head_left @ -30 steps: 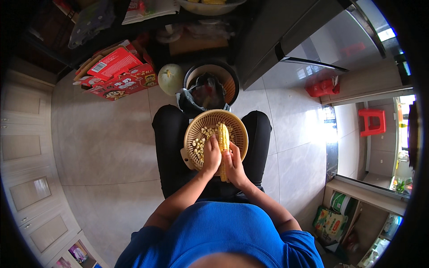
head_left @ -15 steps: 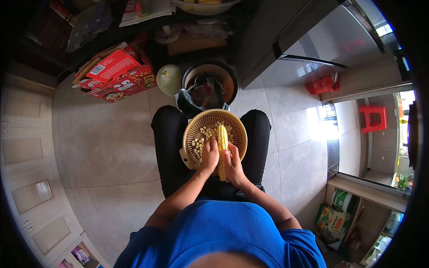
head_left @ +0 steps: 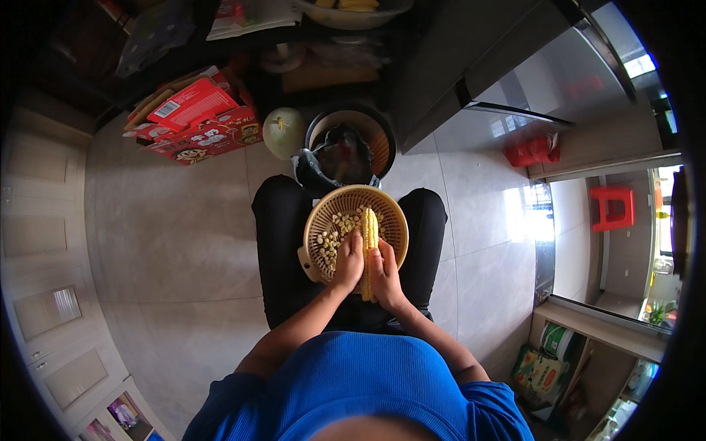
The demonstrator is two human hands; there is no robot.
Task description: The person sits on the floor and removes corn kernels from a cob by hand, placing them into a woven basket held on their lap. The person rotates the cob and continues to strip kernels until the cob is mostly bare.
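Note:
A yellow corn cob point(head_left: 369, 235) points away from me over a round tan woven basket point(head_left: 390, 213) that rests on my lap. Loose yellow kernels point(head_left: 332, 237) lie inside the basket on its left side. My left hand point(head_left: 349, 259) presses against the cob's left side. My right hand point(head_left: 384, 273) grips the cob's near end from the right. Both thumbs sit close together on the cob.
A dark bin with a bag point(head_left: 349, 147) stands on the tiled floor past my knees, a pale green round fruit point(head_left: 283, 132) beside it. Red cartons point(head_left: 198, 121) lie at the left. A dark cabinet point(head_left: 471, 81) runs on the right; a red stool point(head_left: 612, 207) stands farther right.
The hands have barely shifted on the cob. The view has tilted slightly, so the basket sits a little lower in the picture.

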